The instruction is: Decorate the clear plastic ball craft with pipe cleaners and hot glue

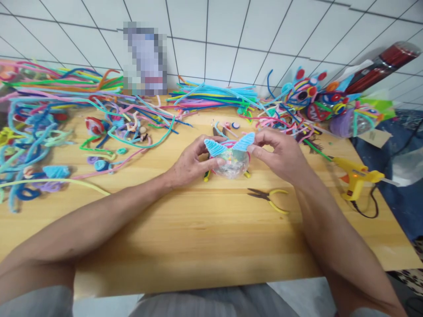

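A clear plastic ball with pink trim sits near the middle of the wooden table. Two blue pointed ears made of pipe cleaners stand up from it, a left ear and a right ear. My left hand is closed round the ball's left side, thumb on its front. With thumb and fingers, my right hand pinches the outer edge of the right ear. In front of the ball lie yellow-handled pliers. Another tool's handle ends poke out from behind the ball, mostly hidden.
A yellow hot glue gun with a cord rests at the right edge. Loose pipe cleaners cover the left side, and a bundle lies along the tiled wall. Decorated figures and a red flask stand at the back right.
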Demonstrator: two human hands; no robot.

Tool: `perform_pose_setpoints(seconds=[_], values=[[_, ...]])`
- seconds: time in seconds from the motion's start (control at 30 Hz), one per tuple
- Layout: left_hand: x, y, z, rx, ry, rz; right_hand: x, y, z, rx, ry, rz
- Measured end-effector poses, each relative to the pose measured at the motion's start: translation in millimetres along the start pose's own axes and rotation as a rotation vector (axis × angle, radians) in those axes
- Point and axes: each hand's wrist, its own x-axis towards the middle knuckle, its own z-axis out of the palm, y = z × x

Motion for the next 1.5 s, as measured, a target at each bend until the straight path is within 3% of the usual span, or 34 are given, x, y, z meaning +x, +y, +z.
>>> perform_pose_setpoints(seconds=[0.47,0.7,0.83,0.93,1.13,1.27,1.5], values=[[-1.9,-1.6,0.8,-0.042,0.004,-0.017,-4.7,3.4,9.1,-0.028,0.016,0.030],[-4.2,1.8,5.0,0.116,-0.041,0.014,-4.4,1.0,12.0,-0.028,0.015,0.009],[-7.0,0.2,10.6,0.179,-0.038,0.097,-7.7,-1.9,8.7,-0.038,0.000,0.011],[-11.8,-4.5,14.9,0.269,-0.028,0.248,-17.8,-9.2,4.4,0.009,-0.006,0.021],[-21.0,-1.0,21.9,0.597,-0.087,0.487,-61.2,-13.7,3.3,-0.111,0.159,-0.145],[-22.3,5.3,23.4,0.709,-0.110,0.558,-79.4,-6.4,6.2,-0.182,0.224,-0.222],[-26.7,6.3,23.8,0.771,-0.124,0.584,-76.8,-10.8,3.4,-0.215,0.125,-0.265]])
